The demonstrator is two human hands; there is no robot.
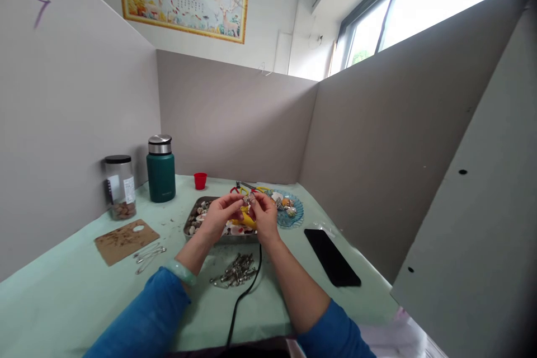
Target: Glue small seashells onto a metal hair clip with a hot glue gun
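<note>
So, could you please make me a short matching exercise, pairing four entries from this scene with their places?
1. left hand and right hand
2. green bottle
3. red cup
4. black phone

A. right of the blue plate, nearer the person
B. beside the clear jar
C. together at a small piece
D. close to the back panel

Pairs: 1-C, 2-B, 3-D, 4-A.

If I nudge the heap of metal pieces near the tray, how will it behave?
The metal pieces will likely spread, being loosely heaped. Their shiny surfaces look hard and probably slippery. The black cord alongside might catch some.
</note>
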